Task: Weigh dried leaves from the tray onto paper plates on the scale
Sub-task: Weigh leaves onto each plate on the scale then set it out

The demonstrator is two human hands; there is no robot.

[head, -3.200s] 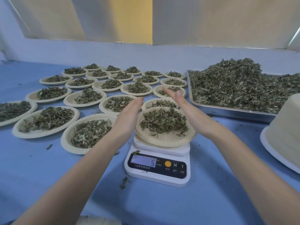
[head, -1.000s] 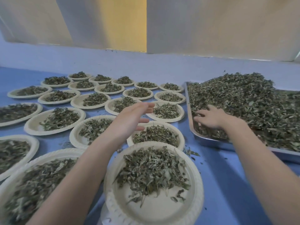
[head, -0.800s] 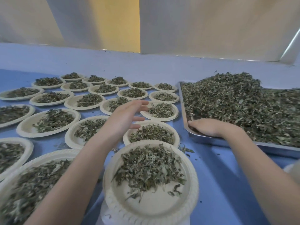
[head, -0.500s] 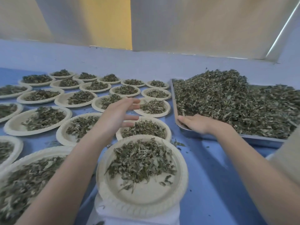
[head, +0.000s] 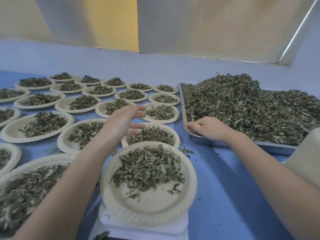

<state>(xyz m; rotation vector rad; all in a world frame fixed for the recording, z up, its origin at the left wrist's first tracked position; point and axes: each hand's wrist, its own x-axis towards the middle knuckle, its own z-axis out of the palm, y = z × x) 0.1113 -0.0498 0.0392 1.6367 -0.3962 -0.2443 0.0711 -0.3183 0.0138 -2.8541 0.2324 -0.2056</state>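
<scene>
Right hand [head: 208,129] rests at the near left corner of the tray [head: 270,146], fingers curled down into the leaves [head: 251,108], seemingly pinching some, though the grip is hidden; left hand [head: 123,121] hovers over the filled plates [head: 69,108] with fingers straight and spread, holding nothing; blue table [head: 225,187] carries the heaped metal tray at right and rows of filled plates at left; nearest, one plate [head: 149,205] of leaves sits on the white scale [head: 143,229].
</scene>
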